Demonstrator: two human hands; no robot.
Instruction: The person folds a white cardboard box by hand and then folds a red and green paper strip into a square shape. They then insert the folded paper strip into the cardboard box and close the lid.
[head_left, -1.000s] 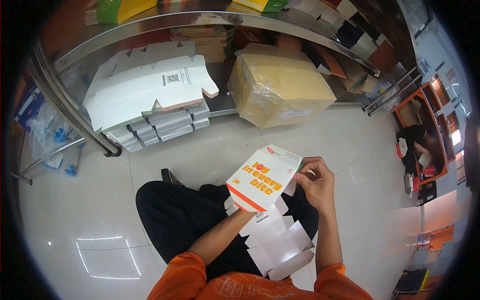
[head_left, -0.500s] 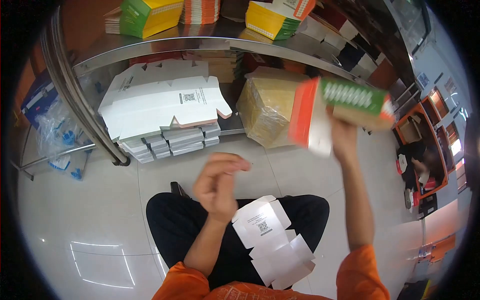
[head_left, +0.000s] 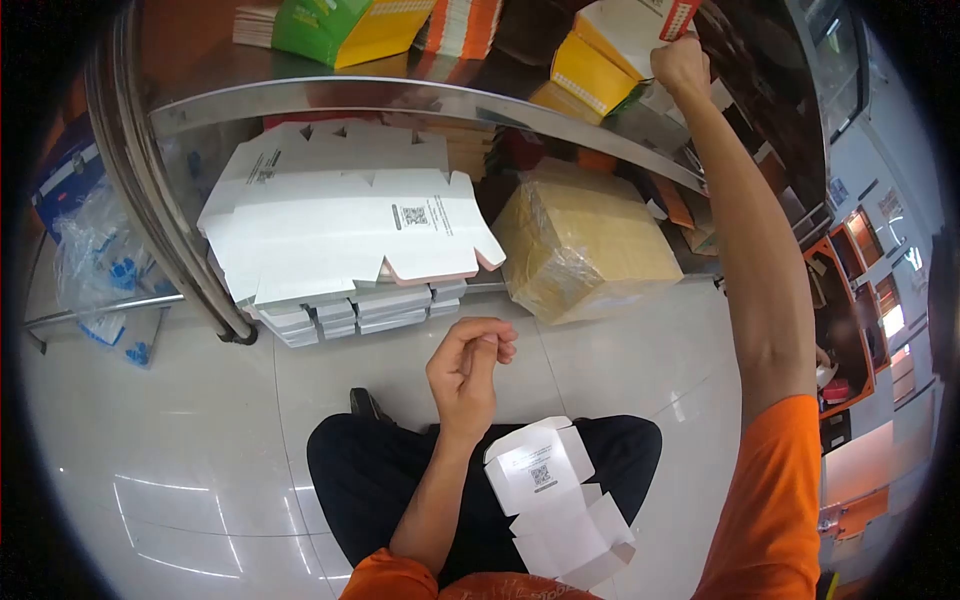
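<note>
My right hand (head_left: 682, 68) is stretched out to the shelf top, its fingers closed at the edge of a white and red folded carton (head_left: 632, 28). That carton lies against a yellow and green carton stack (head_left: 592, 72); the far side of the hand is hidden. Above my lap hangs my left hand (head_left: 468, 372), fingers curled against the thumb, with nothing visible in them. Across my dark trousers lies an unfolded white carton blank (head_left: 540, 468) with a printed QR code and its flaps spread.
On the lower shelf are stacked white carton blanks (head_left: 350, 220) and a taped brown box (head_left: 590, 240). More green and yellow cartons (head_left: 350, 30) stand on the steel shelf (head_left: 400, 92). A metal leg (head_left: 170, 190) and plastic bag (head_left: 105, 260) are at left.
My right hand has carried the orange, green and white carton up and away to the shelf top. My left hand stays above my lap, its fingers more curled. The view has shifted slightly.
</note>
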